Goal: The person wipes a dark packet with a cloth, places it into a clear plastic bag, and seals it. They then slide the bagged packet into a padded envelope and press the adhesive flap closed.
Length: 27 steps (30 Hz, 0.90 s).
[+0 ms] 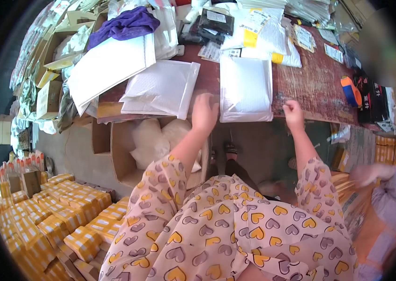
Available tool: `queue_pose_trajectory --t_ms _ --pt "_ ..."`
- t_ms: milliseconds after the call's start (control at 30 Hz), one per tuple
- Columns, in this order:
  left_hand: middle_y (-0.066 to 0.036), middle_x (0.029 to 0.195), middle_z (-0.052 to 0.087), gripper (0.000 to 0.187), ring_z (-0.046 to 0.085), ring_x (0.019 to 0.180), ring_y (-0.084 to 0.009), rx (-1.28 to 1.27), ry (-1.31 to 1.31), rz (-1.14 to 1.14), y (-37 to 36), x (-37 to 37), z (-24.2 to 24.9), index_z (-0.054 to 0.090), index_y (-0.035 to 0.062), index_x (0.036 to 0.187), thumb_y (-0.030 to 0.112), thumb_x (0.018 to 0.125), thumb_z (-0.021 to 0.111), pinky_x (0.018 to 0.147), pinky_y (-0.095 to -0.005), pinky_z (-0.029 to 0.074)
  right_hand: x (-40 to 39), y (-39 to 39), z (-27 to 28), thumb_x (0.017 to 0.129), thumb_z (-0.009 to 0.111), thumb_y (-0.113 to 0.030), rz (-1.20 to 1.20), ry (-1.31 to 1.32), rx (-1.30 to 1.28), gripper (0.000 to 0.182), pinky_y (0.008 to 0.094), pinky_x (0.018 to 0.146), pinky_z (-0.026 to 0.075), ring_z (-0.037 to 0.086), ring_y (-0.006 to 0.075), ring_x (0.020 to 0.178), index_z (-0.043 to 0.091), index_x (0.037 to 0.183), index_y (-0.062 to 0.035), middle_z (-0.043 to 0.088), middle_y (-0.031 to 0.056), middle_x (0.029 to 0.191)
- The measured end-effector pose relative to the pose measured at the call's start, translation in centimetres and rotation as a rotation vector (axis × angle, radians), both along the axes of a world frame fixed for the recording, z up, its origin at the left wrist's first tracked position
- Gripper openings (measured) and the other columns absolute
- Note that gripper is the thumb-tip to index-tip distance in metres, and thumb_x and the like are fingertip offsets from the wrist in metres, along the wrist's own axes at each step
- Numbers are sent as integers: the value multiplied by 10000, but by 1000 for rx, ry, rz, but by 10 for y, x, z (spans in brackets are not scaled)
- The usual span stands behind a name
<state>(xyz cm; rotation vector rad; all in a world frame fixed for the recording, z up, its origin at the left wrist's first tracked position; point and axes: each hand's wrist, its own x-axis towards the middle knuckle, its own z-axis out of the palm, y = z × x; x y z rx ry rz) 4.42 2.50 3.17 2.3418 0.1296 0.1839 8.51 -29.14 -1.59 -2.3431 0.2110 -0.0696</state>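
From the head view, your left hand (205,111) rests on the near edge of the surface (310,86), fingers bent over the left near corner of the white padded mailer (246,89); it touches that corner, but whether it pinches it you cannot tell from here. Your right hand (294,114) is curled into a loose fist just beside the mailer's right near corner, close to it, and it seems to hold nothing (the fingertips are turned under, so a firm reading is not possible).

The mailer lies flat between your two hands, its long side running away from you toward the far clutter of labelled bags. It looks light and soft, a bubble-lined envelope that will flex and sag if lifted by one corner, and its plastic skin is probably slick. Take it by the near edge with both hands, or slide a hand under the middle.

To the left lies a second padded mailer (162,89), overhanging the surface edge above an open cardboard box (127,154) with white bags in it. Yellow striped cartons (57,220) are stacked on the floor, near left. An orange tape dispenser (350,91) sits far right.
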Motion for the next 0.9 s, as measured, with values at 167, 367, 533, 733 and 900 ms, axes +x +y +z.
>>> queue_pose_trajectory --t_ms 167,367,533,733,900 --pt "-232 1325 250 684 274 1217 -380 191 65 -319 -41 -31 18 352 146 1276 213 683 686 994 -451 267 -7 67 29 828 583 -272 -123 208 809 475 307 883 360 503 196 1007 449 1161 40 538 133 1105" --pt "-162 1385 176 789 201 1269 -346 361 140 -344 -20 -37 19 245 203 1339 218 682 682 1009 -479 226 -5 84 33 824 582 -262 -89 442 1010 457 316 856 372 502 198 998 477 1128 62 545 122 1078" --pt "-156 1355 247 748 256 1240 -355 332 -27 -327 5 -76 35 316 176 1306 159 654 681 990 -473 265 -3 120 74 758 617 -285 307 -331 -113 564 422 954 294 389 299 1154 416 1224 -40 408 165 1254" --pt "-184 1240 393 590 411 1120 -346 -120 181 -192 10 -86 18 400 70 1228 123 692 640 925 -385 365 -19 181 61 699 646 -340 868 -307 -742 638 545 989 180 241 308 1256 396 1263 -176 345 83 1313" --pt "-168 973 524 377 522 932 -310 -344 19 205 1 -73 20 483 15 1034 149 716 635 810 -361 421 -6 168 68 737 618 -308 1010 -337 -636 612 515 1007 175 231 324 1258 374 1274 -144 301 112 1337"
